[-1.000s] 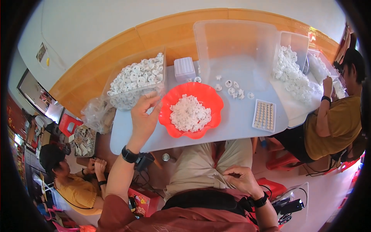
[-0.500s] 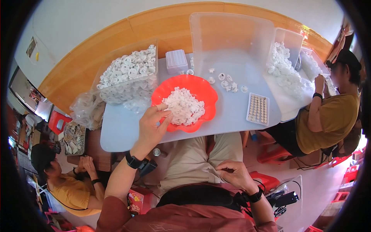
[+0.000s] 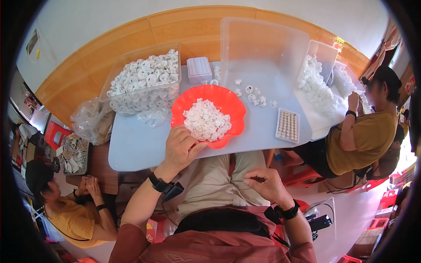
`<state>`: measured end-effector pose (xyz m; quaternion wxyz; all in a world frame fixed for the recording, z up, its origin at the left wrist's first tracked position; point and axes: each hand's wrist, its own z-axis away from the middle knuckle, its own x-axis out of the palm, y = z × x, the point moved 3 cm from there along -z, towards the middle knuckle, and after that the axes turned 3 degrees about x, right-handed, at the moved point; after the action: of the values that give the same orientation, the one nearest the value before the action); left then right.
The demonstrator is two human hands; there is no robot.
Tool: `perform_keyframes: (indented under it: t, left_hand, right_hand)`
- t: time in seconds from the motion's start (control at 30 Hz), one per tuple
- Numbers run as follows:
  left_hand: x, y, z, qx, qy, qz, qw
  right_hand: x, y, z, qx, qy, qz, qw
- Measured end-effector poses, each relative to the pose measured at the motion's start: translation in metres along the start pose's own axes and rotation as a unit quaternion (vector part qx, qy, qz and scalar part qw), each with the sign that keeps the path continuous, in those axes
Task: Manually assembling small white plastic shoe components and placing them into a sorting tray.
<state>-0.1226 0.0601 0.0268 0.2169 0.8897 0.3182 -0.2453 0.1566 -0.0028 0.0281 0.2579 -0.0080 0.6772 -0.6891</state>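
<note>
A red scalloped bowl (image 3: 235, 130) stands at the near edge of the table, heaped with small white plastic pieces (image 3: 207, 120). My left hand (image 3: 180, 147) is at the bowl's near left rim, its fingers bent over the rim beside the pile and the thumb stretched along the front of it. The fingertips are partly hidden. Above my right thigh, my right hand (image 3: 267, 184) is closed in a pinch, thumb and forefinger together; what lies between them, if anything, is too small to make out.
A clear bin (image 3: 144, 94) of white round parts stands left of the bowl, near crumpled plastic bags (image 3: 92, 118). Right of it are loose white parts (image 3: 256, 97) and a tray of small cream pieces (image 3: 287, 126). A person (image 3: 359, 136) works at right, another (image 3: 74, 201) at left.
My left hand has come down from over the pile to the bowl's near rim, its fingers bending. My right hand stays pinched, slightly higher. The view has shifted a little.
</note>
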Motion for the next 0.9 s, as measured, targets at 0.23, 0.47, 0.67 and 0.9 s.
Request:
perform_keyframes:
  t: [0.23, 0.47, 0.67, 0.9]
  left_hand:
    - [0.003, -0.007, 0.003, 0.041, 0.027, -0.025, 0.998]
    - [0.003, -0.011, 0.005, 0.044, 0.050, -0.017, 0.998]
    - [0.001, -0.001, 0.004, 0.052, 0.020, -0.025, 0.998]
    - [0.004, 0.002, 0.005, 0.046, 0.032, -0.037, 0.998]
  right_hand:
    - [-0.004, -0.018, -0.020, -0.002, 0.027, 0.045, 0.999]
    - [-0.028, -0.018, -0.024, -0.065, 0.087, 0.101, 0.989]
    - [-0.079, -0.010, -0.031, -0.040, 0.228, 0.166, 0.959]
    - [-0.106, -0.005, -0.045, -0.025, 0.272, 0.233, 0.933]
